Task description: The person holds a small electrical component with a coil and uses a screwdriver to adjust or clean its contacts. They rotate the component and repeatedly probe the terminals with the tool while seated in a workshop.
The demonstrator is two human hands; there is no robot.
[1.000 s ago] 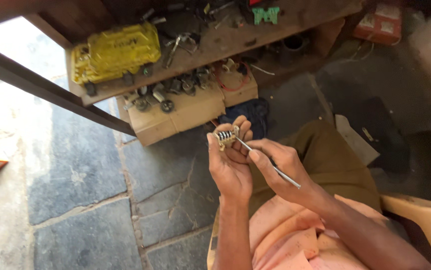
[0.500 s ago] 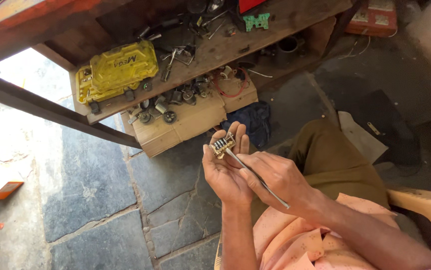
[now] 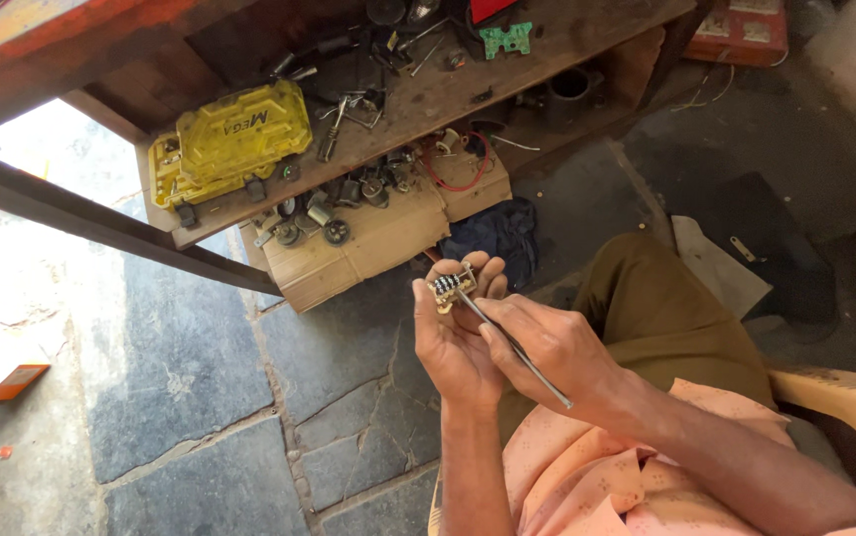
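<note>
My right hand (image 3: 547, 347) is closed around a thin metal rod (image 3: 512, 345), its long axis slanting from beside my wrist up and away to the tip at a small metal part (image 3: 451, 287). My left hand (image 3: 453, 333) pinches that part between curled fingertips, above the stone floor (image 3: 200, 397). Farther off, a cardboard box (image 3: 378, 238) sits under the wooden shelf (image 3: 428, 104), whose front edge carries a yellow tool case (image 3: 229, 139).

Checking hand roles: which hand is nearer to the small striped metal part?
Left. The left hand holds the small striped part in its fingertips; the right hand sits lower right, reaching it only through the thin metal tool.
</note>
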